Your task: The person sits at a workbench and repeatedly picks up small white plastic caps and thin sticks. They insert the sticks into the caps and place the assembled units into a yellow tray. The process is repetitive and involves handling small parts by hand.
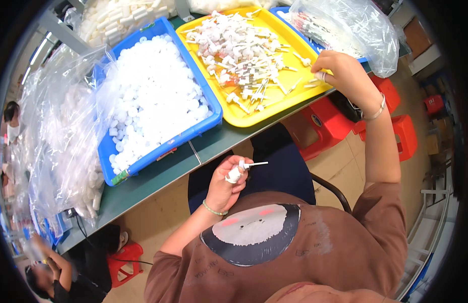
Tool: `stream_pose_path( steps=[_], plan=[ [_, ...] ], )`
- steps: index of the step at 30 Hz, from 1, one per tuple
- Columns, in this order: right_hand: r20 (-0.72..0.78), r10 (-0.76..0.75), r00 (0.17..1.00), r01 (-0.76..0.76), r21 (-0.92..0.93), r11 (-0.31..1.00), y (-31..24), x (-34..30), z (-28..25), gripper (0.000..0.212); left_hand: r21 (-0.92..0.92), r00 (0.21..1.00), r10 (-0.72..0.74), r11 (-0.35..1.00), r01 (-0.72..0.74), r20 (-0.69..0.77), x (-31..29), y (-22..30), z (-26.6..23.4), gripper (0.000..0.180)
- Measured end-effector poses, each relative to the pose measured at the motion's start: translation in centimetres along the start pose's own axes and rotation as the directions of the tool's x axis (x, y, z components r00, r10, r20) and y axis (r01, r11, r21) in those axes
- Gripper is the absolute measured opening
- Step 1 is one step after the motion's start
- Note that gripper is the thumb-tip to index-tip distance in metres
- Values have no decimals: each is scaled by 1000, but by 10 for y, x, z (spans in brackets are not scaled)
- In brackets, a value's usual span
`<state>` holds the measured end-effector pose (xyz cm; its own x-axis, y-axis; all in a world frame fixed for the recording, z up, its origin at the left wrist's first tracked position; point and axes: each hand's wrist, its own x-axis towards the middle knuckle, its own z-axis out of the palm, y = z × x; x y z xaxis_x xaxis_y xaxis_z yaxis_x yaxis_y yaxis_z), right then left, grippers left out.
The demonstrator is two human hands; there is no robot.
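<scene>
Just in front of the yellow tray [259,119], on the person's side, the left hand [224,188] held a white pump [235,175] with its fingers curled round it. The pump's thin stem stuck out to the right. This hand was past the edge of the table [130,194], with a dark blue chair [279,171] below. At the right edge of the yellow tray, the right hand [341,73] pinched a small white piece [320,76] between thumb and finger. Much of that piece was hidden, so its shape could not be told.

Inside the yellow tray lay a messy pile of pumps [239,55], with stems poking every way. Left of the yellow tray was a blue tray [196,76] full of white caps [158,96]. Behind the yellow tray's right side lay a clear bag [382,43].

Some things could have gone wrong from there. If the left fingers got loose, the pump might have dropped onto the chair, since no table was under it. Its stem looked thin, so a bump on the yellow tray's rim might have bent it. Stems in the pile crossed, so a quick tug could have dragged others out too.
</scene>
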<state>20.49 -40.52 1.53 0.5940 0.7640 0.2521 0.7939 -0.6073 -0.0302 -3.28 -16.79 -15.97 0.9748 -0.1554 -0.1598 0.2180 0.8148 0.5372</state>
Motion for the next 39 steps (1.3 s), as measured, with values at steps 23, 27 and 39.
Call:
stream_pose_path(
  steps=[23, 27, 39],
  plan=[
    [-67, 71, 995, -1, 723, 691, -134, -68, 82, 25, 33, 992, 106, 994, -104, -72, -2, 1, 2, 25],
    [-80, 49, 996, 30, 765, 643, -138, -69, 91, 26, 82, 984, 124, 990, -114, -129, -3, 0, -4, 25],
    [-400, -153, 904, 320, 392, 862, -147, -70, 105, 32, 148, 980, 140, 982, -119, -142, -4, 1, 1, 21]
  ],
)
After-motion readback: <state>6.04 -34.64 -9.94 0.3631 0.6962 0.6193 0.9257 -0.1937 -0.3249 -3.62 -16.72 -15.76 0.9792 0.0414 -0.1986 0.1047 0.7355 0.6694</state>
